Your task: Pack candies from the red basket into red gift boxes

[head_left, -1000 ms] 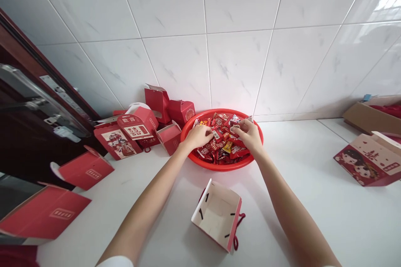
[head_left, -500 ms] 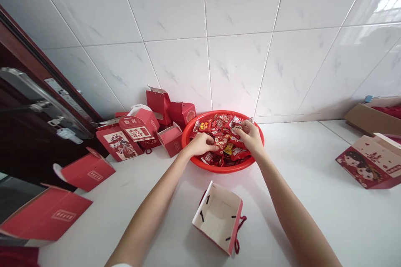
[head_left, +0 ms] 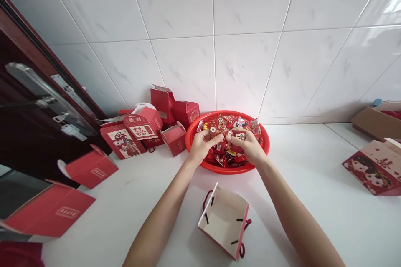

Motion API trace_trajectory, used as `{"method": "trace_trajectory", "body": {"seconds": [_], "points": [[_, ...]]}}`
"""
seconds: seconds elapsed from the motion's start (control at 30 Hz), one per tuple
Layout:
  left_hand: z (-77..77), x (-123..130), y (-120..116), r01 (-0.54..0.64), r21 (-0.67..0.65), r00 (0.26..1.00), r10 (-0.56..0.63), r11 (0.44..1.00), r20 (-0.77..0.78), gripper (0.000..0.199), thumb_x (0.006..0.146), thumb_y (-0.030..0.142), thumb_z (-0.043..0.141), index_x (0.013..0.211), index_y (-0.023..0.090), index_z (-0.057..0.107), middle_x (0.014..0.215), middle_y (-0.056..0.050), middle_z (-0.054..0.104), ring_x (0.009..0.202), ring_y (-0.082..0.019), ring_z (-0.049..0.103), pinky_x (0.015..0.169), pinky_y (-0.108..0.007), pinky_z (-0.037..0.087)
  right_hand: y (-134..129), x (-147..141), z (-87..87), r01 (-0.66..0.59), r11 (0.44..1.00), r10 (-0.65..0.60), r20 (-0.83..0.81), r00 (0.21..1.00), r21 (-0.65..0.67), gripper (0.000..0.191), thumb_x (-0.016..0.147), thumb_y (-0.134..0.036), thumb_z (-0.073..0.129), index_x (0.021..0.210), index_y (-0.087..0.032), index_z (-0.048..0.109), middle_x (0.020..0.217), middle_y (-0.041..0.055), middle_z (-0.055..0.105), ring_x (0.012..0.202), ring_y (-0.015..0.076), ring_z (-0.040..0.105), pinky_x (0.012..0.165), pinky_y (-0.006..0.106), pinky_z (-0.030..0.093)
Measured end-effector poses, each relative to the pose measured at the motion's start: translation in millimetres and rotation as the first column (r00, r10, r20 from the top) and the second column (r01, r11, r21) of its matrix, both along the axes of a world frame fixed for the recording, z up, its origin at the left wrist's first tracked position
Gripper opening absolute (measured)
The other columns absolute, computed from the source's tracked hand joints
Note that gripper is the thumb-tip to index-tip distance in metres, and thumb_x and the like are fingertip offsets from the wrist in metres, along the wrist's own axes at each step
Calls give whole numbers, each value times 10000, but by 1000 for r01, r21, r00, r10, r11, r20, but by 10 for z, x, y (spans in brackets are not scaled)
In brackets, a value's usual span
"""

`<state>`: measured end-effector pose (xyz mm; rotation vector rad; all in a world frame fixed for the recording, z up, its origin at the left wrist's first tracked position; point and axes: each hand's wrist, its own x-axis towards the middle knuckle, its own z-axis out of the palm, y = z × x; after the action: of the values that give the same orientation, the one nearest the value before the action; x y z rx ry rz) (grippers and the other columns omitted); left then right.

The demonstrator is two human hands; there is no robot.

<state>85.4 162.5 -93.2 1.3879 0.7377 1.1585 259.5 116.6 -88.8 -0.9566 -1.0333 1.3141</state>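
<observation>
Head view: left hand [head_left: 197, 148] fingers pinching gold-patterned packet [head_left: 216, 128], right hand [head_left: 253, 149] fingers pinching labelled red packet [head_left: 240, 136], both picked up over red basket [head_left: 230, 171] of wrapped sweets [head_left: 239, 122]; corded box [head_left: 222, 219] nearer, open-topped, unclosed.

The left hand [head_left: 199, 146] has lifted a patterned packet [head_left: 216, 126] — now beside the right hand [head_left: 250, 146].

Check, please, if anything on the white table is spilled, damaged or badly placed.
Nothing looks spilled or damaged; the visible sweets are in the red basket, left hand or right hand. Only the red boxes beside the basket look untidy, crowded at mixed angles.
</observation>
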Motion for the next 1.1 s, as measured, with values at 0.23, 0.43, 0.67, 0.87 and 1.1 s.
{"method": "trace_trajectory", "body": {"seconds": [0.23,0.43,0.67,0.87,1.1], "points": [[90,-150,40,-55,47,998,56,997,-36,463,699,608,851,864,178,803,859,-42,775,903,-250,717,914,-407,563,-26,167,49,-138,990,134,187,973,12,360,644,-399,928,809,-206,673,631,-16,663,583,144,581,564,281,479],[65,-103,7,-118,24,993,118,993,0,396,665,550,884,816,190,820,808,-21,779,831,-227,706,884,-399,566,-30,151,75,-88,996,87,102,991,11,442,565,-430,959,838,-213,688,672,-17,681,596,158,619,554,286,504],[-9,-34,1,-248,-39,967,250,968,56,354,655,476,891,820,175,802,812,-39,775,852,-242,723,857,-396,593,14,111,77,139,987,-139,-8,990,78,318,657,-467,863,683,-193,705,592,4,637,561,143,556,527,273,465],[-71,4,9,-291,-71,953,296,954,63,380,656,468,892,830,174,725,787,-33,723,797,-224,709,719,-344,603,65,18,52,428,902,-418,-142,897,52,151,643,-362,744,590,-228,699,716,15,690,708,182,610,617,294,507],[-76,76,-55,-259,-58,960,264,964,92,413,666,490,890,852,184,685,840,-37,711,843,-221,713,693,-312,626,26,-110,15,340,939,-334,-99,937,52,353,603,-470,879,835,-217,801,789,26,724,627,159,572,514,286,458]]}}
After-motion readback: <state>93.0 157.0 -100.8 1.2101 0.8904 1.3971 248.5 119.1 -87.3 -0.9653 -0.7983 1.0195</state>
